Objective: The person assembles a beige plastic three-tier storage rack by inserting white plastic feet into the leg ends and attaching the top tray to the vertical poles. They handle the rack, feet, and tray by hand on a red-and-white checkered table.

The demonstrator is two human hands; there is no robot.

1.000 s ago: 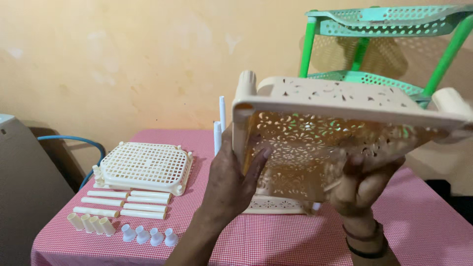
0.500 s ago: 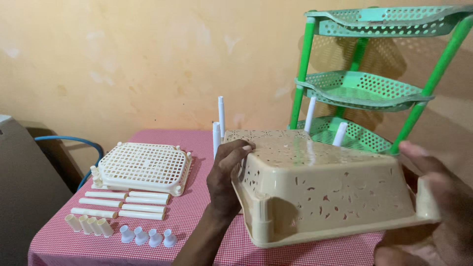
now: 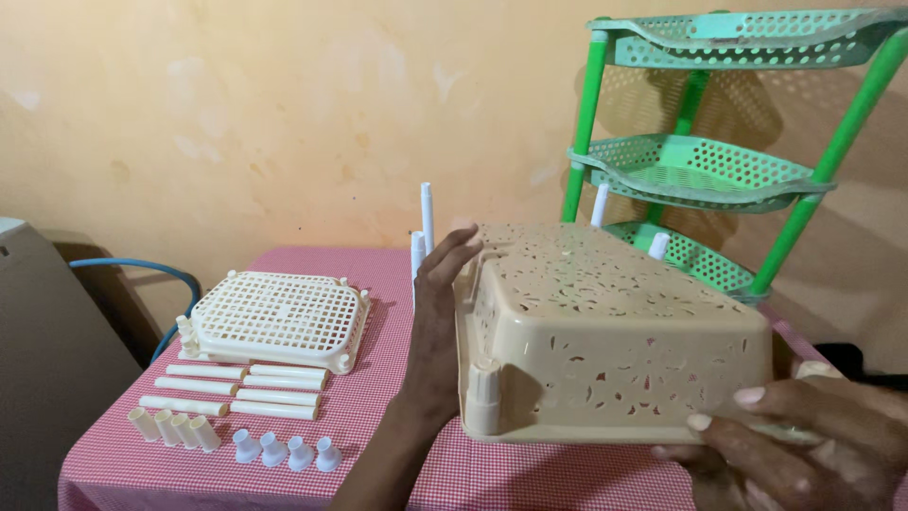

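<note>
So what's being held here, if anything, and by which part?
Both hands hold the beige perforated basket, turned upside down: the left hand grips its far-left side wall, and the right hand grips the near-right corner rim.

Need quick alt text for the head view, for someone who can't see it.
Both hands, left hand and right hand, hold an upturned beige basket above a red checked table. Cream tray and tubes lie left; a green rack stands behind.

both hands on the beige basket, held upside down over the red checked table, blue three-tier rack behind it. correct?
Not quite: the three-tier rack is green, not blue, as the head view shows. The rest holds: left hand and right hand grip the beige basket, held upside down over the red checked table.
</note>
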